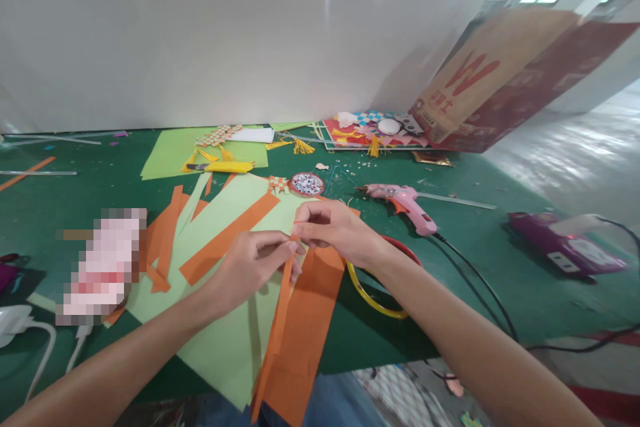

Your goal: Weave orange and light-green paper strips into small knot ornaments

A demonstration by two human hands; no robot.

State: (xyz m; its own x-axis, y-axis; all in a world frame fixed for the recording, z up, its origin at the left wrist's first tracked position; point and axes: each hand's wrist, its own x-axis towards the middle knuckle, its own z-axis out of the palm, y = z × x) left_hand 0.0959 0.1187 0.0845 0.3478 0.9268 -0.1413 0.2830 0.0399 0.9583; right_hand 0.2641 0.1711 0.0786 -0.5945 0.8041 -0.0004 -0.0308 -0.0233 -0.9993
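Near six o'clock, both hands [255, 260] [340, 230], fingers pinched nearly closed, grip a narrow orange strip [283, 307] over wider orange paper [313, 307]; uneven pulling could tear it. Toward two o'clock, the glue gun [400, 200] could burn a straying forearm.

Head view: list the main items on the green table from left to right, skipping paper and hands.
White plug, pixelated pink item, yellow cutter, red-rimmed disc, pink glue gun, purple case.
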